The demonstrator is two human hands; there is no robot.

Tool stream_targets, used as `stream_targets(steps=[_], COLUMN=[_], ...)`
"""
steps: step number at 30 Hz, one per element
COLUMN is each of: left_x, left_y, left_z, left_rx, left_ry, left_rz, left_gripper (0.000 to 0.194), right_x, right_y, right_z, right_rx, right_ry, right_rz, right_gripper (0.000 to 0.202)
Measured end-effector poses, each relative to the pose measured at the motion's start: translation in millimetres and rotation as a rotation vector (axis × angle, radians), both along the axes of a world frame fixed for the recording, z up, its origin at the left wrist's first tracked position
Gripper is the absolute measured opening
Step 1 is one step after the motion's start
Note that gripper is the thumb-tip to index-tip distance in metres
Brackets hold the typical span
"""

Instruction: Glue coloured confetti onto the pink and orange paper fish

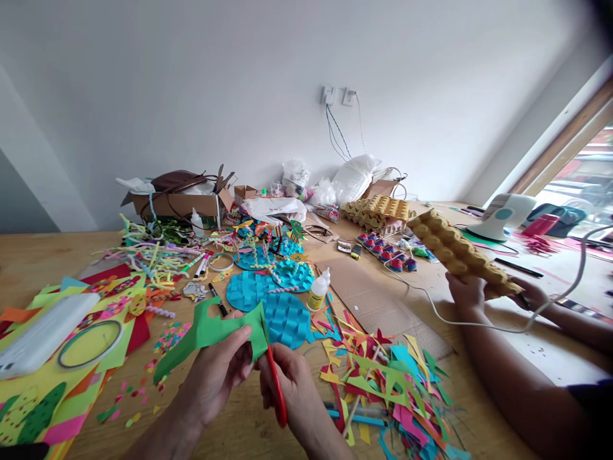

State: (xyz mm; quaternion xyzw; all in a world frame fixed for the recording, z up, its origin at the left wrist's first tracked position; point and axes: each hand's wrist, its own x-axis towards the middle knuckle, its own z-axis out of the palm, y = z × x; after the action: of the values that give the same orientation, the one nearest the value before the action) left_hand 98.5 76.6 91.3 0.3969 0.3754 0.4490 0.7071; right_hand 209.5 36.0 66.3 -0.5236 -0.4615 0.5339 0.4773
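Observation:
My left hand (pixel 221 364) grips a piece of green paper (pixel 214 333) with irregular cut edges, thumb on top. My right hand (pixel 287 377) is closed round the red handles of a pair of scissors (pixel 276 386), whose blades point up and overlap the paper's right part. Just beyond the hands lie blue textured paper discs (pixel 287 317) and a glue bottle (pixel 318 291) standing upright. A black marker (pixel 219 301) lies behind the green paper. Some fingers of both hands are hidden under the paper and handles.
Colourful paper scraps (pixel 383 383) lie at right front. Layered coloured sheets (pixel 62 358) cover the left, with pipe cleaners (pixel 153 252) behind. At right, another person's hands hold an egg carton (pixel 460 255) near a white cable (pixel 440 316). A cardboard box (pixel 177 206) stands by the wall.

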Motion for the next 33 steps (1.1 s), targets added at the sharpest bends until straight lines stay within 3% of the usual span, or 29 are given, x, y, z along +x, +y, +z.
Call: stream_targets(steps=[16,33], left_x=[1.4,1.1], left_y=[-1.0,0.4], left_z=[-0.8,-3.9], left_rx=[0.002,-0.006], left_ry=[-0.03,-0.043], left_rz=[-0.018,-0.028], left_gripper=[0.026,0.024], right_x=[-0.3,-3.5], right_y=[1.5,3.2], right_z=[2.6,-4.9], right_rx=[-0.013,0.022], right_ry=[0.042,0.026], right_rz=[-0.037,-0.074], right_gripper=[0.03,0.033])
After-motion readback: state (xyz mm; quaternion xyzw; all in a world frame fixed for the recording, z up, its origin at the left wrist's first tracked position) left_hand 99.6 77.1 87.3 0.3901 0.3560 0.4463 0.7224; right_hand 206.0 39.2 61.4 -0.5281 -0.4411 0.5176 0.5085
